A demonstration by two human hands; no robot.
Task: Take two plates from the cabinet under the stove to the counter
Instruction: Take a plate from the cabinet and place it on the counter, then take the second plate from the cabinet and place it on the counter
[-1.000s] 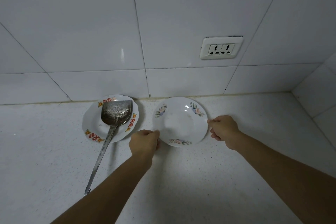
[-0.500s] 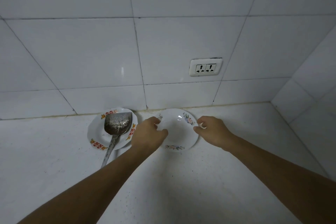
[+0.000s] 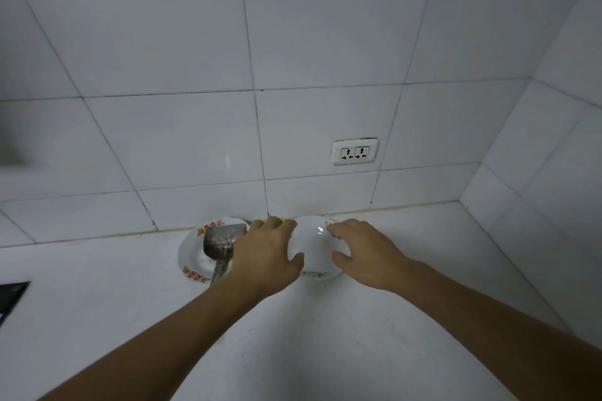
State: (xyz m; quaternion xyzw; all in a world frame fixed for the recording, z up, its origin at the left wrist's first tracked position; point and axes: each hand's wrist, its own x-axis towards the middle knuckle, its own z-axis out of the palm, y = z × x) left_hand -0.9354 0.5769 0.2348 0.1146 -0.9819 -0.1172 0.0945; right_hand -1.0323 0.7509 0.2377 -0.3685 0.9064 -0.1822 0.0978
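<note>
round glossy plate (image 3: pixel 314 247) | left hand (image 3: pixel 265 254), right hand (image 3: pixel 366 254) spread at rim

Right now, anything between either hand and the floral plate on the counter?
Nothing visible. The left hand and right hand are both spread at the floral plate, on opposite sides. The spatula lies on the red-patterned plate further left.
</note>
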